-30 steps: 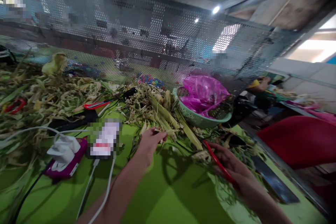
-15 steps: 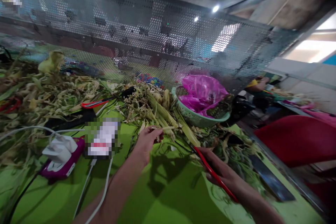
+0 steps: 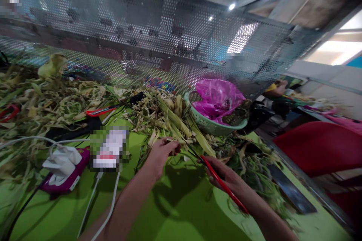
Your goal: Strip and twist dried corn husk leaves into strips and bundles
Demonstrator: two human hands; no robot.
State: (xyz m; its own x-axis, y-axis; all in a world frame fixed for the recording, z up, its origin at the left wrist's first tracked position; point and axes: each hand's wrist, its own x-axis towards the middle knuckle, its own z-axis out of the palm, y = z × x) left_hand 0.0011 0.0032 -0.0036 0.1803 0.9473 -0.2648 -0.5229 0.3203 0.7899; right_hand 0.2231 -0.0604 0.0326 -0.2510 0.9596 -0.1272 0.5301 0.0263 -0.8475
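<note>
A bare right hand [image 3: 226, 175], on the near side of the mint-green basket [image 3: 216, 128], grips red-handled scissors [image 3: 223, 183], fingers wrapped round the handles. The dark blades point away from the wearer, toward the left hand [image 3: 162, 154], which is nearer than the basket and to its left. Its thumb and fingers are pinched together on a pale plant scrap [image 3: 169, 140], mostly hidden. Well left of the basket, also nearer, a purple power strip [image 3: 82, 163] with white plugs [image 3: 62, 160] sits beside a pixelated phone [image 3: 110, 148] on the green tabletop [image 3: 183, 214]. Dried husks [image 3: 169, 116] are heaped just left of the basket. A crumpled magenta bag [image 3: 220, 96] bulges from inside the basket. Behind it runs a perforated metal screen [image 3: 135, 19].
</note>
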